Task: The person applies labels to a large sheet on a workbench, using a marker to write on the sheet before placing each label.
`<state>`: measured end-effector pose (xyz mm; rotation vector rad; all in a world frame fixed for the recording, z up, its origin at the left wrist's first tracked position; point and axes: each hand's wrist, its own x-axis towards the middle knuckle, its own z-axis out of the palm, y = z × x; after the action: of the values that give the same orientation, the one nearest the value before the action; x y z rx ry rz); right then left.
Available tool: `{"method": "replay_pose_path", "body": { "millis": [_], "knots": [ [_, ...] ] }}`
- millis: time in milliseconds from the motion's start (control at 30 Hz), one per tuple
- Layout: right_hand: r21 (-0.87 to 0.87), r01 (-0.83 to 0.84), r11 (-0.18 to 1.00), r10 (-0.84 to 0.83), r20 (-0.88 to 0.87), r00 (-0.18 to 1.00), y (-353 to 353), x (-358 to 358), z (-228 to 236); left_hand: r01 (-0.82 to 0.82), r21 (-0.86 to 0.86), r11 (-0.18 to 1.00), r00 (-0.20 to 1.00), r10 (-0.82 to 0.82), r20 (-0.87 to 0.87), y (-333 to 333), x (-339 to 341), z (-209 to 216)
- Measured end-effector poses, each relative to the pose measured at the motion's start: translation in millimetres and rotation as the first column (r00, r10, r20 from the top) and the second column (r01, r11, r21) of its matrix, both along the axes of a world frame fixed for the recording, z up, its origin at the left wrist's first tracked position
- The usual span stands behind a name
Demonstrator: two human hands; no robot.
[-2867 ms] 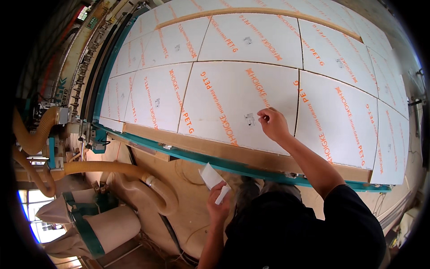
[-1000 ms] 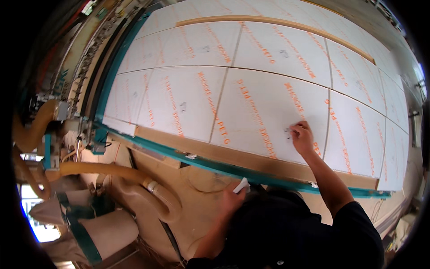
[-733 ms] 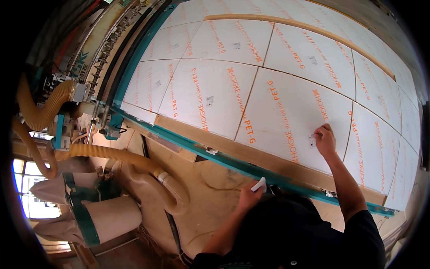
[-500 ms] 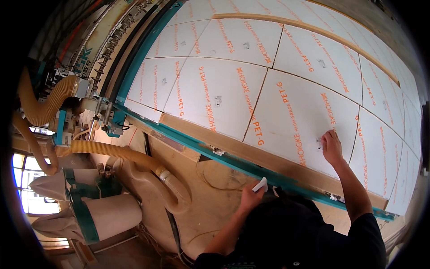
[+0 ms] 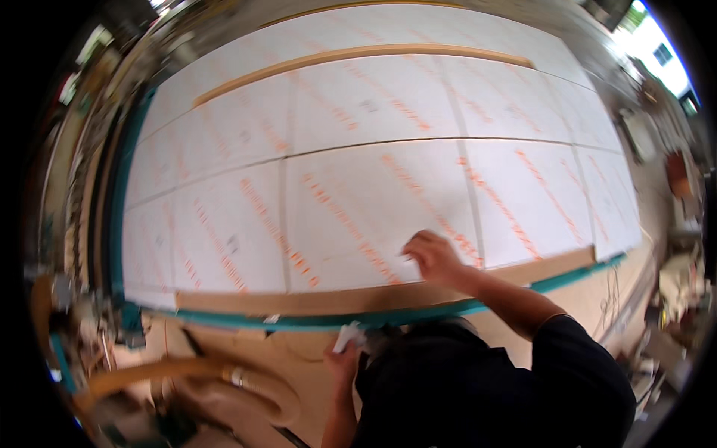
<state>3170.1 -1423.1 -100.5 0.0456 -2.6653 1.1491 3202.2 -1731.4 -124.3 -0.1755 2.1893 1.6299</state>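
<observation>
A large machine bed holds several white panels (image 5: 373,201) with diagonal orange printing, cut into rectangles. My right hand (image 5: 433,256) rests on a near panel, its fingers pinched on a small label at the panel's front part. My left hand (image 5: 345,358) stays low by my chest below the bed's edge and holds a small white sheet (image 5: 348,336). Small grey labels sit on other panels, one of them a label (image 5: 232,243) to the left.
A brown board strip (image 5: 299,300) and a teal rail (image 5: 314,321) run along the bed's near edge. A tan dust hose (image 5: 216,377) curves over the floor at lower left. Clutter and cables lie on the floor at right (image 5: 672,276).
The view has swung left to right along the bed. My right hand moved from panel to panel pressing small labels. My left hand lowered the white sheet closer to my body.
</observation>
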Motion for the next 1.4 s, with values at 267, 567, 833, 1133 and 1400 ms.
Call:
{"method": "replay_pose_path", "body": {
  "millis": [267, 567, 833, 1133, 1400],
  "knots": [
    [-0.661, 0.466, 0.588, -0.625, -0.007, 0.780, 170.6, 87.1, -34.2, 0.227, -0.105, 0.968, 0.970, -0.234, -0.069, 45.0, 8.1, -9.0],
    [-0.552, 0.527, 0.646, -0.692, -0.133, 0.709, 183.1, 70.7, -101.8, 0.379, -0.374, 0.847, 0.906, -0.422, -0.038, 92.4, 17.9, 13.4],
    [-0.555, 0.567, 0.609, -0.713, -0.069, 0.698, 299.1, 170.3, -55.5, 0.387, -0.396, 0.833, 0.911, -0.411, 0.026, 112.2, 49.8, -1.7],
    [0.243, 0.621, 0.745, -0.627, -0.062, 0.776, 251.0, 169.3, -42.3, 0.439, -0.306, 0.845, 0.887, -0.462, -0.001, 162.2, 55.0, 0.0],
    [0.430, 0.333, 0.839, -0.371, 0.005, 0.928, 206.1, 171.1, -66.7, 0.401, -0.319, 0.859, 0.916, -0.375, 0.141, 137.8, 67.0, -3.5]
  ]
}}
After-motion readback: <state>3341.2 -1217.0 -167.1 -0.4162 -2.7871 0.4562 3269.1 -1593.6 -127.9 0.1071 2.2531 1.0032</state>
